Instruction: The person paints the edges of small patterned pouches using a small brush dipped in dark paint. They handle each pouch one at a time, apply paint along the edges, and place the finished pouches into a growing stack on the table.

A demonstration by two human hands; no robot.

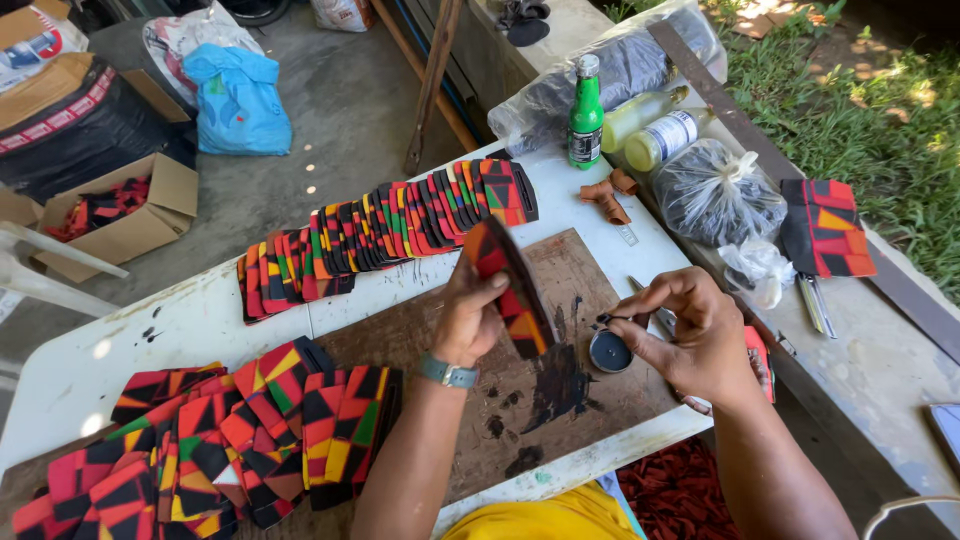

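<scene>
Two hands were busy over a stained brown board [560, 270]. The left hand [470, 320] was closed around a flat patchwork piece [510, 290], gripping its lower left edge with fingers and thumb. That piece was long and thin, standing on edge, its long side running from up near the far row of pieces [400, 225] down toward the right hand [690, 335]. It was red, black, orange and green. The right hand pinched a small dark applicator [612, 319] just above a little round tin [610, 352].
</scene>
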